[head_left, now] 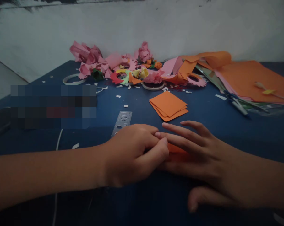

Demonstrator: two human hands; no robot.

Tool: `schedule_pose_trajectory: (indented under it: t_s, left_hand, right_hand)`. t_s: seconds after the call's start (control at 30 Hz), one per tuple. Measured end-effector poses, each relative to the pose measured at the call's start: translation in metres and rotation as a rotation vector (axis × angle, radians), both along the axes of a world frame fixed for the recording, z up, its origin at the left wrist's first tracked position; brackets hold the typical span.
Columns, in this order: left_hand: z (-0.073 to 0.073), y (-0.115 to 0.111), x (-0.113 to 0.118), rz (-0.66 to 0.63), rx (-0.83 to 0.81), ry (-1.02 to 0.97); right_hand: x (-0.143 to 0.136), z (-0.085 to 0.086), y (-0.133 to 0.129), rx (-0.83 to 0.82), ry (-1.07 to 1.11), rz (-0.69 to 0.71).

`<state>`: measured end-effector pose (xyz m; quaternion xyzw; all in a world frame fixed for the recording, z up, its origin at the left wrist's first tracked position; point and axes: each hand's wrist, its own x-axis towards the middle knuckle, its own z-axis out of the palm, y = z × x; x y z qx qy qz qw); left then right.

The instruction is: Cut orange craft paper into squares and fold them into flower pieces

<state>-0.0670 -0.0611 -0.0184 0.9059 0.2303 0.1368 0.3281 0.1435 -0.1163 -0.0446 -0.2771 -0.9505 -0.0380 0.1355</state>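
An orange piece of paper (178,153) lies on the blue table, mostly covered by both hands. My left hand (137,153) is closed at its left edge, thumb and fingers pinching there. Over the paper my right hand (205,150) spreads its fingers, palm down, the thumb held apart; one fingertip meets the left hand's fingers. Just beyond the hands rests a small stack of orange paper squares (169,105). A grey stencil ruler (123,121) sits partly behind my left hand.
Crumpled pink paper (87,53), paper cut-outs and tape rolls (74,79) line the back by the wall. Large orange sheets (248,78) lie at the right, with scissors (238,105) at their edge. A white cord (58,141) runs down the left. Paper scraps are scattered about.
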Motion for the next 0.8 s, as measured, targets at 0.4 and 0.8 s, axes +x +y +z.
schedule_pose_trajectory:
  t_s: [0.4, 0.8]
  left_hand:
    - [-0.020, -0.004, -0.003, -0.058, 0.436, -0.193]
    - [-0.018, -0.014, -0.005, -0.160, 0.789, -0.137]
  right_hand:
    - [0.004, 0.007, 0.002, 0.058, 0.208, 0.122]
    - [0.000, -0.001, 0.001, 0.117, 0.272, 0.067]
